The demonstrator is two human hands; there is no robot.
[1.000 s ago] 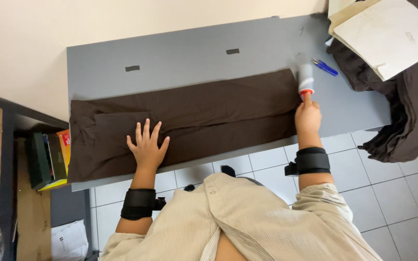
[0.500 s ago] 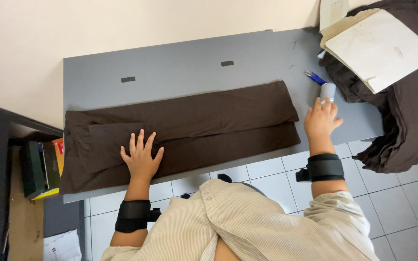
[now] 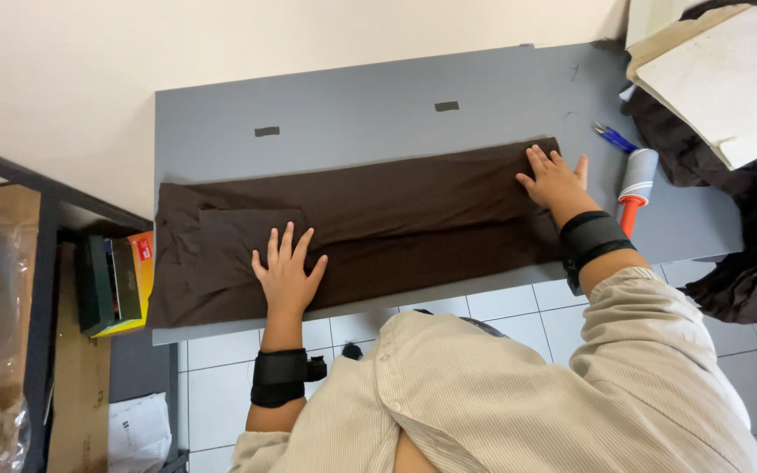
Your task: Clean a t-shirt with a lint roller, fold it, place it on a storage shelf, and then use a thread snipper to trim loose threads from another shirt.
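Note:
A long dark brown folded garment point(image 3: 378, 228) lies flat across the grey table point(image 3: 378, 105). My left hand point(image 3: 286, 271) rests palm down on its near left part, fingers spread. My right hand point(image 3: 554, 175) lies flat on the garment's right end, fingers apart, holding nothing. A lint roller point(image 3: 635, 186) with a white head and orange handle lies on the table just right of my right hand. Both wrists wear black bands.
A blue pen point(image 3: 613, 137) lies beyond the roller. A pile of dark garments point(image 3: 746, 245) topped with pale card sheets point(image 3: 720, 79) fills the table's right end. Two small tape marks point(image 3: 266, 131) sit on the far tabletop. A boxed item point(image 3: 116, 282) and shelving stand at left.
My right hand has let go of the lint roller, which now lies on the table, and moved left onto the garment's right end. My left hand stays pressed on the garment.

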